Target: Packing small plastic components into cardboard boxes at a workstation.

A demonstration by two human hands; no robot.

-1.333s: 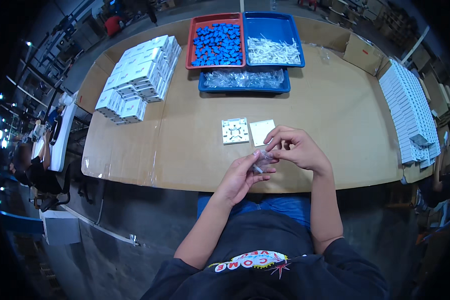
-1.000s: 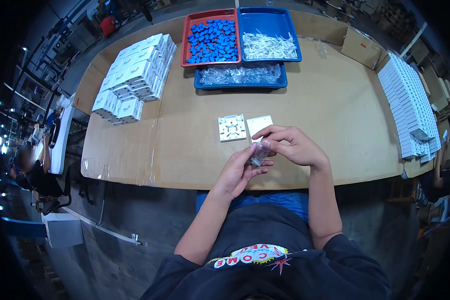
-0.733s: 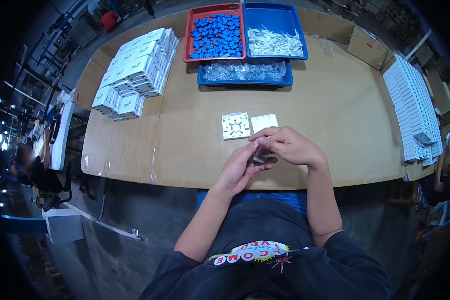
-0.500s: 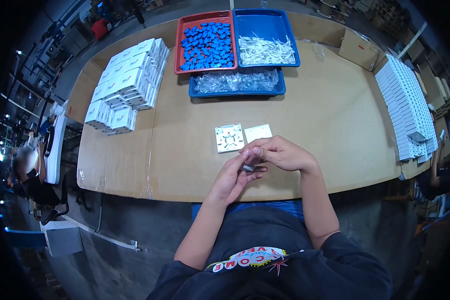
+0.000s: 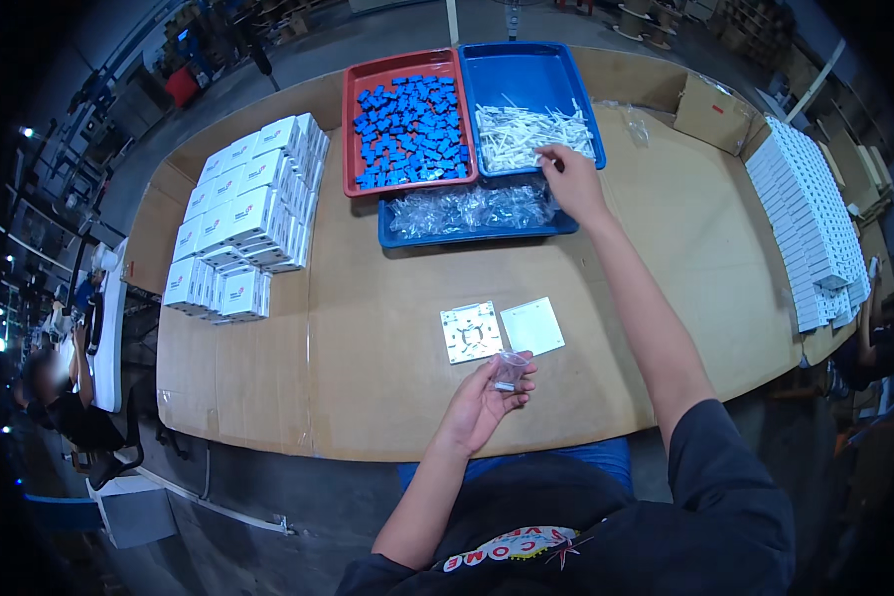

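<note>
My left hand [image 5: 477, 407] holds a small clear plastic bag [image 5: 510, 368] just off the table's near side; a small pale piece shows in its bottom. Stretched far forward, my right hand [image 5: 572, 181] is over the near edge of a blue tray [image 5: 520, 74] filled with thin white sticks [image 5: 526, 137]. Its fingertips are drawn together at the sticks; what they grip, if anything, is too small to make out. Beyond my left hand lie an open square white box base [image 5: 471, 333], with black marks inside, and a flat white square cover [image 5: 533, 326].
A red tray [image 5: 353, 124] of small blue parts [image 5: 407, 129] adjoins the blue one. Nearer is another blue tray [image 5: 397, 239] with clear plastic bags [image 5: 467, 209]. White boxes are stacked at left [image 5: 233, 214] and right [image 5: 815, 228]. Another person [image 5: 74, 397] sits at far left.
My right hand has left my left hand and reached forward to the tray of white sticks. My left hand keeps the bag, now plainly visible. The view has tilted up.
</note>
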